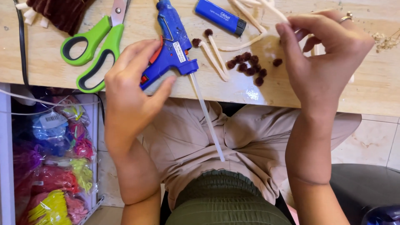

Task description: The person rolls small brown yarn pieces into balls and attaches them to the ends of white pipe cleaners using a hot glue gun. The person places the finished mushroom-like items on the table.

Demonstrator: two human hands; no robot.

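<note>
My left hand point(129, 83) wraps around the handle of a blue glue gun point(173, 43) that lies on the wooden table point(366, 91). A long clear glue stick point(206, 114) juts from the gun's back over my lap. My right hand point(323, 54) pinches a cream pipe cleaner point(275, 9) between thumb and fingers above the table; a ring sits on one finger. Between the hands lie several small dark brown pompoms point(249, 66) and cream stems tipped with pompoms point(213, 52).
Green-handled scissors point(93, 46) lie left of the glue gun, a blue lighter point(221, 16) behind it, and dark brown fuzzy material point(58, 12) at the far left. A rack of bagged coloured craft supplies point(54, 166) stands beside the table. Dried sprigs point(387, 41) rest at right.
</note>
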